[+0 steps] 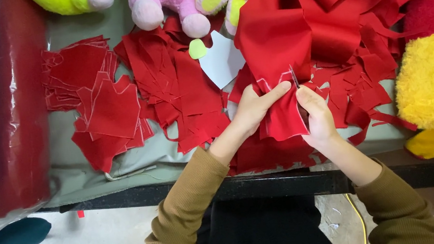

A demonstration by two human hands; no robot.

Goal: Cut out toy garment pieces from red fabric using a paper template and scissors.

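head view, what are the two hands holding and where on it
The left hand pinches a red felt fabric piece at its upper edge. The right hand holds small metal scissors at that edge; their handles are hidden.

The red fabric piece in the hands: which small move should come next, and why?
Probably close the scissors a little further along the white outline. The right hand holds the blades at the top edge of the red fabric piece, and the left hand pins it flat.
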